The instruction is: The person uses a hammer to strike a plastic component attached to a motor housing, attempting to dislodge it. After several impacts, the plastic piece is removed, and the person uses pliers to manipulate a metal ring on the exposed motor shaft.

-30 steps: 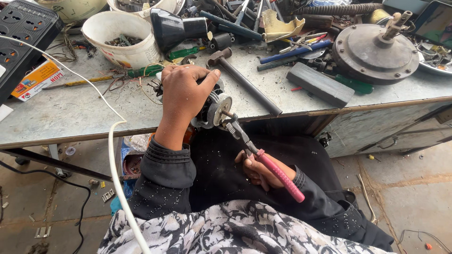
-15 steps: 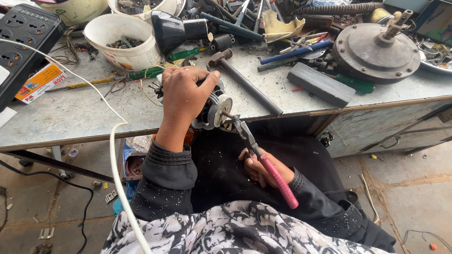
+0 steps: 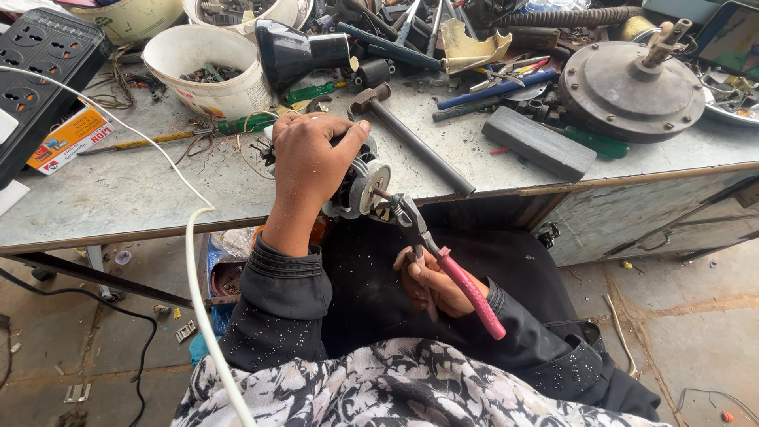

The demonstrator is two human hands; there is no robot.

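Looking down from the head camera, the left hand (image 3: 315,162) wraps closed over a small motor (image 3: 357,183) at the near edge of the workbench (image 3: 118,198), fingers curled across its top. The right hand (image 3: 433,283), below the bench edge, is shut around pink-handled pliers (image 3: 443,261) whose nose meets the motor's shaft end; what the nose bites on is probably a small nut or clip, too small to tell. The motor appears assembled, so the work looks mid-way. A hammer (image 3: 411,138) lies just beyond.
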